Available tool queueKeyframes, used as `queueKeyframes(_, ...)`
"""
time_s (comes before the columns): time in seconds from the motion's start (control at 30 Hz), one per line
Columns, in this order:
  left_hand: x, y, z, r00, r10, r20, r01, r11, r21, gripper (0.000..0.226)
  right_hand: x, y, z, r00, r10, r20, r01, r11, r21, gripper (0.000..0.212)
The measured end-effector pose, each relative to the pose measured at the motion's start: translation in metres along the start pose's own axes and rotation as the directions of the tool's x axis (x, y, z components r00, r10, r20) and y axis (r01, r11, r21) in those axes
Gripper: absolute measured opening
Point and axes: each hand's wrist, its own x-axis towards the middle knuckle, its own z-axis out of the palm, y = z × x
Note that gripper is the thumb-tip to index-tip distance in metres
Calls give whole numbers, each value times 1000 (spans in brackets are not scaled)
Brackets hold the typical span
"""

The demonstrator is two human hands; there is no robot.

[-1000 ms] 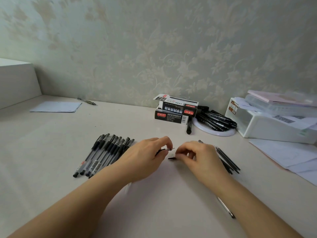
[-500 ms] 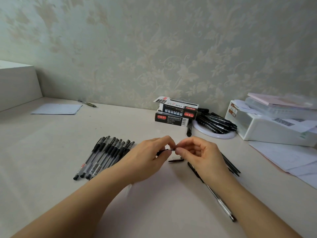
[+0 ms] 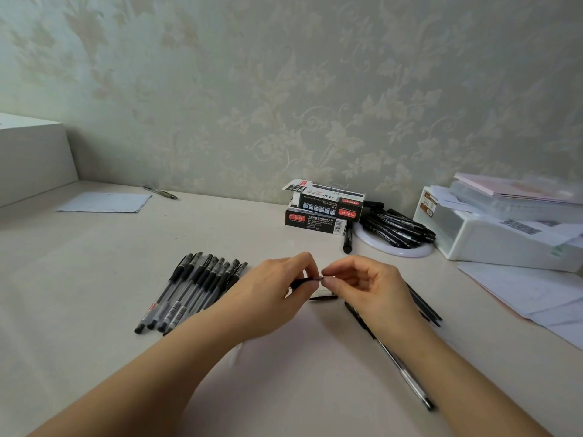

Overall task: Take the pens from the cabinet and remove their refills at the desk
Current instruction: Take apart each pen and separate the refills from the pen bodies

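Left hand (image 3: 271, 294) pinches a slim black pen piece (image 3: 304, 281) between thumb and forefinger; right hand (image 3: 367, 287) pinches its small metal tip end, fingertips nearly touching. Just below the fingertips lies a short black cap piece (image 3: 323, 298) on the smooth beige desk (image 3: 94, 279). Left of the fingers: row of clear-barrelled black gel pens (image 3: 192, 291). Beneath the right wrist: thin refill-like rod (image 3: 400, 370).

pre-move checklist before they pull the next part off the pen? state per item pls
1. Left hand grips the pen piece: ok.
2. Right hand pinches its tip end: ok.
3. Refill visibly sliding out: cannot tell, fingers hide it.
4. Loose small part lies on the desk under the hands: ok.
5. Row of pens lies apart from the left hand: ok.
6. Pen barrel lies under the right forearm; may get knocked: not ok.
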Motion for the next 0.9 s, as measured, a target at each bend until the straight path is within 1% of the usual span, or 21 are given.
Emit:
queueKeyframes(0.17, 1, 3, -3, 999, 38, -15, -37, 999, 28, 12, 1, 1, 0, 1000, 14, 3, -14, 1000, 4, 11)
queueKeyframes(0.27, 0, 5, -3, 998, 58, -11, -58, 998, 33, 14, -1, 1, 0, 999, 33, 26, -33, 999, -16, 4)
queueKeyframes(0.33, 1, 6, -3, 997, 75, -12, -74, 996, 55, 14, -1, 2, 1, 999, 38, 18, -36, 994, -100, 13)
queueKeyframes(0.43, 0, 6, -3, 996, 85, -14, -84, 995, 63, 13, -2, 3, 1, 999, 45, 0, -44, 971, -235, 32)
queueKeyframes(0.5, 1, 6, -4, 997, 79, -23, -77, 994, 74, 11, -3, 1, 1, 1000, 29, -6, -29, 966, -258, 37)
queueKeyframes(0.53, 1, 5, -4, 997, 74, -29, -72, 994, 81, 11, -3, 1, 1, 1000, 16, -8, -17, 969, -246, 33)
queueKeyframes(0.63, 1, 4, -4, 997, 62, -38, -58, 994, 88, 10, -1, 2, 0, 1000, 13, 14, -10, 972, -234, 6)
queueKeyframes(0.67, 1, 4, -4, 997, 61, -38, -58, 994, 88, 10, -1, 2, 0, 1000, 10, 26, -3, 972, -236, 2)
queueKeyframes(0.77, 1, 4, -4, 997, 65, -33, -62, 994, 87, 10, -1, 3, 0, 999, -9, 35, 17, 969, -248, 11)
queueKeyframes(0.9, 1, 5, -2, 996, 82, -31, -79, 994, 79, 9, -3, 3, 0, 1000, 7, 27, 1, 962, -272, 37)
